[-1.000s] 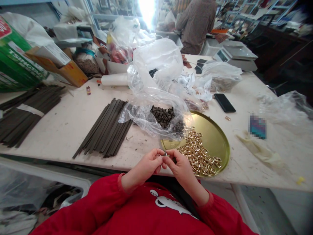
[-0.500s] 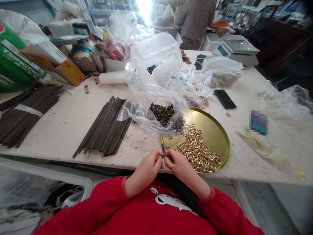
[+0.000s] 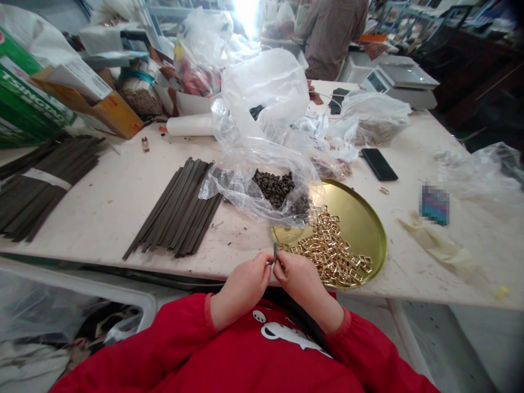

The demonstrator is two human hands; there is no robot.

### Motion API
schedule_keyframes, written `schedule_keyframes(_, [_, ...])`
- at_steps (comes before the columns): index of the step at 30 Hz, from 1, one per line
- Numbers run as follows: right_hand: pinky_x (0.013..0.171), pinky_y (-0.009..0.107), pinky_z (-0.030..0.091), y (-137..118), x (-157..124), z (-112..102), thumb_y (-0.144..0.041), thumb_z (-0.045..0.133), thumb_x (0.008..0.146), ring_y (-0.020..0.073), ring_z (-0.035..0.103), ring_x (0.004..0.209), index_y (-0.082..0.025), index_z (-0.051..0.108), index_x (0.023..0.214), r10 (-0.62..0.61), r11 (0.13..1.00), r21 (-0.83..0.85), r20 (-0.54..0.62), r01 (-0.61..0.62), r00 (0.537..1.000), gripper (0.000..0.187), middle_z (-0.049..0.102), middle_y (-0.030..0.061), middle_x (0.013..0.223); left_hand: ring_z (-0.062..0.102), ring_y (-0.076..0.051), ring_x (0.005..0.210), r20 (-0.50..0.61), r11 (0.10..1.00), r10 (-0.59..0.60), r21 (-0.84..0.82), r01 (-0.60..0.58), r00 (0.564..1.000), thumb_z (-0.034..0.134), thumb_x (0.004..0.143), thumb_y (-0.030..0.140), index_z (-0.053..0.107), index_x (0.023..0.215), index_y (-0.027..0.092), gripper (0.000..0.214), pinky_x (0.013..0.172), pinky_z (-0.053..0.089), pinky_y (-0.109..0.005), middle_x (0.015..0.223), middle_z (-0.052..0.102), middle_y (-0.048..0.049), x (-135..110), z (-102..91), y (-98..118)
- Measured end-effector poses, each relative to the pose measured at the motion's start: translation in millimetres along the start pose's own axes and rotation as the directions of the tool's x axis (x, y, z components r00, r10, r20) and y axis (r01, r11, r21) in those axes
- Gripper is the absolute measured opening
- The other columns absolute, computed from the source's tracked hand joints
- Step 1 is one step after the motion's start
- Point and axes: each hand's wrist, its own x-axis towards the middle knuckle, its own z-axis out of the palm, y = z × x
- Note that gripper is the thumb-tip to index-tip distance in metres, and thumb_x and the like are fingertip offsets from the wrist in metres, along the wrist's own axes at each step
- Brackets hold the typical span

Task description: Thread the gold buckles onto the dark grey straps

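My left hand (image 3: pixel 252 277) and my right hand (image 3: pixel 298 274) meet at the table's front edge, both closed in a pinch. Between their fingertips is a dark strip (image 3: pixel 275 249), its short end sticking up; the fingers hide much of it. Just beyond and right of my hands, a round gold tray (image 3: pixel 364 213) carries a heap of small gold buckles (image 3: pixel 333 251). Small dark loops (image 3: pixel 274 188) spill from a clear plastic bag (image 3: pixel 245 191) that overlaps the tray. To the left lies a loose pile of dark strips (image 3: pixel 176 210).
A banded bundle of dark strips (image 3: pixel 49 183) lies far left. On the right are a black phone (image 3: pixel 379 164) and a pale cloth-like scrap (image 3: pixel 436 245). Behind stand a cardboard box (image 3: pixel 94 109), a plastic roll (image 3: pixel 190 126), a scale (image 3: pixel 401 82) and a person (image 3: pixel 333 38).
The dark strip's end now stands more upright between my fingertips. My right hand has turned slightly, its fingers more curled. The whole view has shifted a little.
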Motion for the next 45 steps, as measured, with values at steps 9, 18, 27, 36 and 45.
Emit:
schedule_keyframes(9, [0.056, 0.028, 0.025, -8, -3, -13, -0.020, 0.041, 0.082, 0.0167, 0.056, 0.064, -0.018, 0.056, 0.068, 0.092, 0.957, -0.258, -0.150, -0.128, 0.984, 0.020, 0.063, 0.0057, 0.068, 0.059, -0.021, 0.089, -0.048, 0.999, -0.022, -0.031, 0.020, 0.999, 0.033, 0.084, 0.017, 0.054, 0.102, 0.015, 0.028, 0.080, 0.042, -0.033, 0.096, 0.064, -0.0094, -7, -8.0, -4])
schedule_keyframes(18, [0.061, 0.026, 0.035, -2, -33, -7, -0.034, 0.038, 0.087, 0.0176, 0.058, 0.071, -0.019, 0.063, 0.081, -0.068, 0.963, 0.268, 0.287, -0.012, 0.956, 0.030, 0.066, 0.0052, 0.077, 0.028, -0.004, 0.038, 0.317, 0.591, -0.112, -0.741, 0.320, 0.942, 0.041, 0.081, 0.028, 0.048, 0.094, 0.016, 0.019, 0.037, 0.018, -0.017, 0.055, 0.044, 0.0076, -18, -18.8, -13])
schedule_keyframes(27, [0.038, 0.020, 0.017, -2, -13, 3, -0.045, 0.054, 0.075, 0.0064, 0.020, 0.038, -0.020, 0.043, 0.065, 0.229, 0.196, 0.913, 0.313, -0.359, 0.922, 0.029, 0.026, -0.0111, 0.043, 0.041, -0.002, 0.042, 0.459, 0.448, -0.048, -0.784, 0.430, 0.887, 0.045, 0.078, 0.023, 0.048, 0.091, 0.014, 0.016, 0.040, 0.027, -0.015, 0.066, 0.054, 0.0034, -26, -18.7, -4])
schedule_keyframes(36, [0.039, 0.020, 0.021, 3, 1, 10, -0.040, 0.051, 0.078, 0.0061, 0.025, 0.041, -0.019, 0.046, 0.066, 0.278, 0.240, 0.917, 0.251, -0.320, 0.927, 0.025, 0.034, -0.0090, 0.048, 0.051, -0.004, 0.050, 0.468, 0.375, -0.049, -0.811, 0.450, 0.883, 0.046, 0.073, 0.016, 0.049, 0.104, 0.014, 0.031, 0.043, 0.036, -0.015, 0.079, 0.059, -0.0017, -12, -12.7, -7])
schedule_keyframes(45, [0.074, 0.022, 0.048, 14, 3, 1, -0.014, 0.064, 0.064, 0.0107, 0.060, 0.081, -0.019, 0.062, 0.094, 0.244, -0.192, 0.905, 0.418, -0.379, 0.875, 0.030, 0.063, 0.0023, 0.097, 0.050, -0.004, 0.047, 0.448, 0.357, -0.078, -0.821, 0.445, 0.891, 0.044, 0.071, 0.016, 0.051, 0.099, 0.013, 0.029, 0.040, 0.033, -0.014, 0.074, 0.058, -0.0007, 4, -18.8, -7])
